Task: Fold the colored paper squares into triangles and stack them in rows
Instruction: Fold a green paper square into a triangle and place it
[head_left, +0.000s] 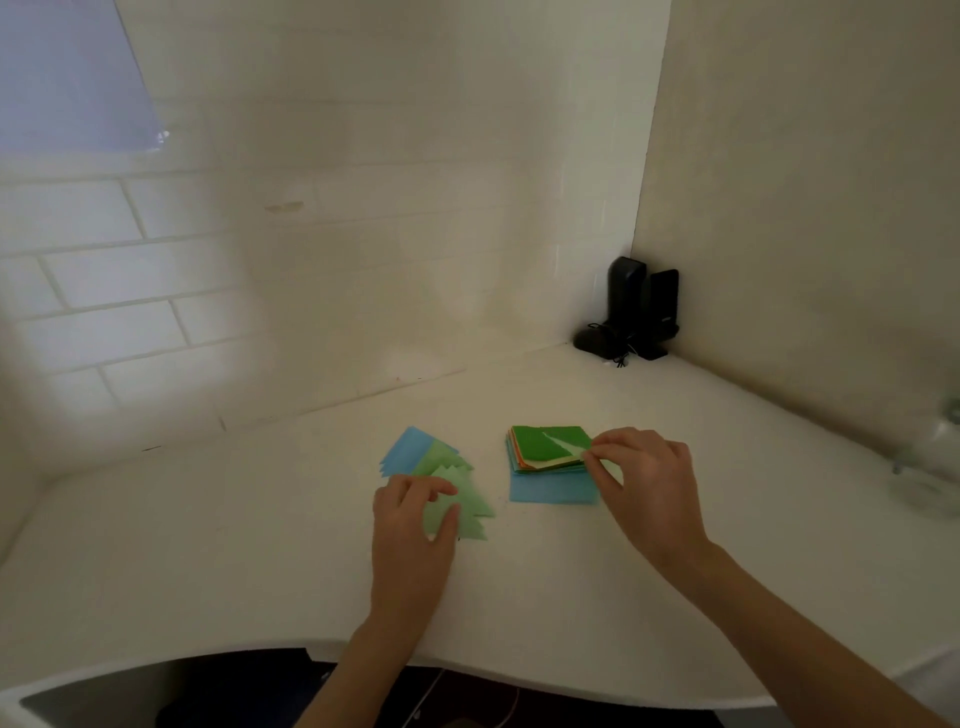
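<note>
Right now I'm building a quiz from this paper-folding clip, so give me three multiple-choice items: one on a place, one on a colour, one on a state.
1. Where do the folded triangles lie relative to the stack of squares?
A. On the person's left of it
B. On top of it
C. On the person's right of it

2. What colour is the stack's top sheet?
A. Pink
B. Dark green
C. Black

3. What is the right hand doing?
A. Resting flat on the table
B. Hanging off the table edge
C. Pinching the stack's near right corner

Answers: 1 A, the triangles sit under the left hand. 2 B, dark green shows on top. 3 C, its fingers close on that corner.
</note>
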